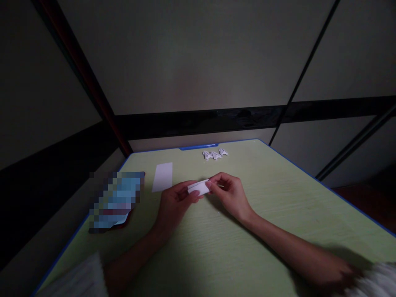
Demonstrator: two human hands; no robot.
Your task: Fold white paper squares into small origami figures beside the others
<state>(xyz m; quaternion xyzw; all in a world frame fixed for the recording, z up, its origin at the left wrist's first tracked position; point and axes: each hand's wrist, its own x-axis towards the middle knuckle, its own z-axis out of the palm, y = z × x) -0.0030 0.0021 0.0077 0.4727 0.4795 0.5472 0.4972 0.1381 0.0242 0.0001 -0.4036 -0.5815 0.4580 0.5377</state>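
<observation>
Both hands meet over the middle of a pale green table (278, 194). My left hand (175, 204) pinches the left end of a small folded white paper strip (199, 187). My right hand (230, 192) pinches its right end, fingers curled over the top edge. The strip is held just above the tabletop. A flat white paper rectangle (162, 177) lies to the left of my hands.
Three small folded white paper figures (215, 154) sit in a row near the table's far edge. A blurred-out blue and red object (116, 200) lies at the left edge. The table has a blue rim and stands against a dim panelled wall.
</observation>
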